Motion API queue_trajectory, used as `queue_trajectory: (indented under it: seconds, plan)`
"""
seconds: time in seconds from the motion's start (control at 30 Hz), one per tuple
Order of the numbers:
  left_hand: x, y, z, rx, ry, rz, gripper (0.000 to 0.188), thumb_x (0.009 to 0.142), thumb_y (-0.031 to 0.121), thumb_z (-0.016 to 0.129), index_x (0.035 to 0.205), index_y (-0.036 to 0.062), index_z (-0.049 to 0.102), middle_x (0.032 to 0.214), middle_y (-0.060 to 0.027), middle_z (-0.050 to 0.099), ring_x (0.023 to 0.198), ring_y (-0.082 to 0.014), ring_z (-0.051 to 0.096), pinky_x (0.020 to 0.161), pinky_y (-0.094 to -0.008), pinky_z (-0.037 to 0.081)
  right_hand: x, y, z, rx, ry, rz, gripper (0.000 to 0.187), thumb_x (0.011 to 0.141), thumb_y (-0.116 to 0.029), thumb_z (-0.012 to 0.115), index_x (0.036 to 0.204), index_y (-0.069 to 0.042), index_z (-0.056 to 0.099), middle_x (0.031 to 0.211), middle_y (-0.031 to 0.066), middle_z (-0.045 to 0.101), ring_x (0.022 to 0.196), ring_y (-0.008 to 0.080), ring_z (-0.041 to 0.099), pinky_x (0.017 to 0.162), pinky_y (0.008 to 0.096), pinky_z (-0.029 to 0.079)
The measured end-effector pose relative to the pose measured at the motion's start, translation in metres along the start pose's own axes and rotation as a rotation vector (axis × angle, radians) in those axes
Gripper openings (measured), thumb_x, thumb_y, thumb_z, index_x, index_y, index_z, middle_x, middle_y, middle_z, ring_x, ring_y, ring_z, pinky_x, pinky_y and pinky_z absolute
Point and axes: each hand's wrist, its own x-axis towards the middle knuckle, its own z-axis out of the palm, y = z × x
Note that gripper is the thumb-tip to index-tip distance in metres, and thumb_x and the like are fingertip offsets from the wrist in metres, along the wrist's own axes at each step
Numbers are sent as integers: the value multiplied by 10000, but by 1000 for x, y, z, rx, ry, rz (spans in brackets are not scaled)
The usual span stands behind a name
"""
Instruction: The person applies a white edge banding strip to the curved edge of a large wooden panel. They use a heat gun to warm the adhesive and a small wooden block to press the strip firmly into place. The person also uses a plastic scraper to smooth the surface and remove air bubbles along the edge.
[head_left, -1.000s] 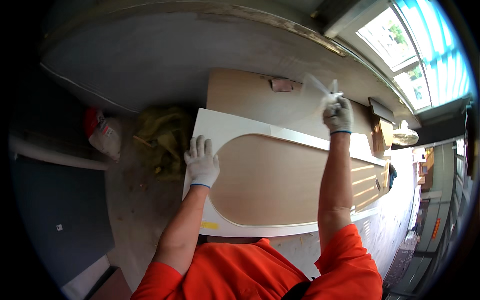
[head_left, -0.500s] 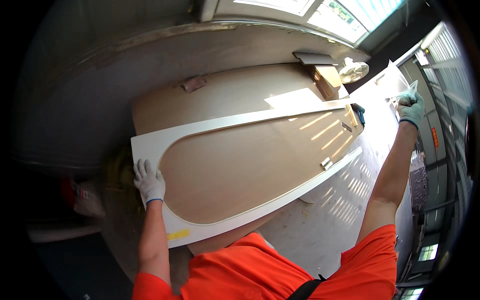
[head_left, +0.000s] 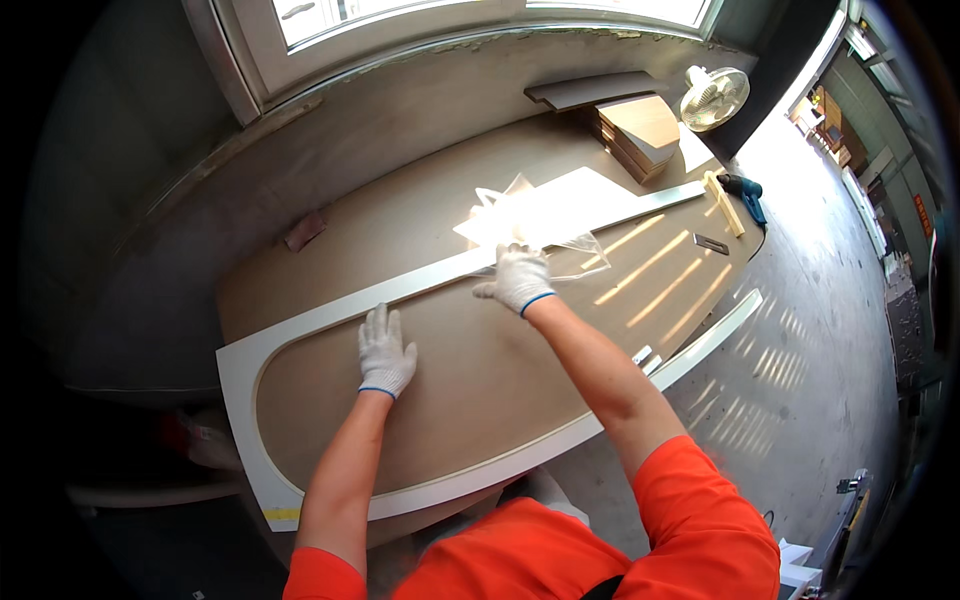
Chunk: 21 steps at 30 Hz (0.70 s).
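Seemingly for support, the left hand (head_left: 386,360) holds outspread fingers at the far rail (head_left: 430,279) of the white U-shaped frame (head_left: 252,358), while the right hand (head_left: 520,278), grip unclear, meets clear plastic film (head_left: 500,213) across that rail.

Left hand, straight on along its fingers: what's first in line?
The far strip of the white frame, right at the left hand's fingertips; depth is unclear, so they may be touching it or just above it.
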Motion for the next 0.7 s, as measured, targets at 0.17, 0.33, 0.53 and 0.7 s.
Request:
queue_trajectory:
  seconds: [0.17,0.33,0.53,0.7]
  plan:
    - [78,74,6,96,-65,28,819,910,344,745,1617,48,457,1724,-219,355,1587,-407,333,1301,-549,278,40,35,65,-228,87,-145,300,901,-260,728,1139,-85,779,1085,165,797,1022,294,758,828,495,555]
    - [84,60,23,124,-38,-21,670,957,298,679,1570,82,514,1688,-182,431,1558,-405,384,1253,-565,335,48,42,4,-9,-34,-181,268,903,-233,635,981,-67,831,927,190,806,829,339,791,848,510,602]
    - [92,65,30,100,13,-28,635,948,297,698,1519,64,547,1663,-209,455,1536,-421,412,1211,-563,387,76,167,-172,1410,56,329,153,921,-151,617,794,-74,656,710,79,612,485,183,511,438,350,365]
    - [95,67,39,130,50,-22,632,953,308,679,1526,72,556,1664,-182,467,1536,-411,412,1194,-563,390,4,362,-358,2078,571,389,280,937,-127,568,714,-167,402,591,-40,406,389,87,303,343,249,192]
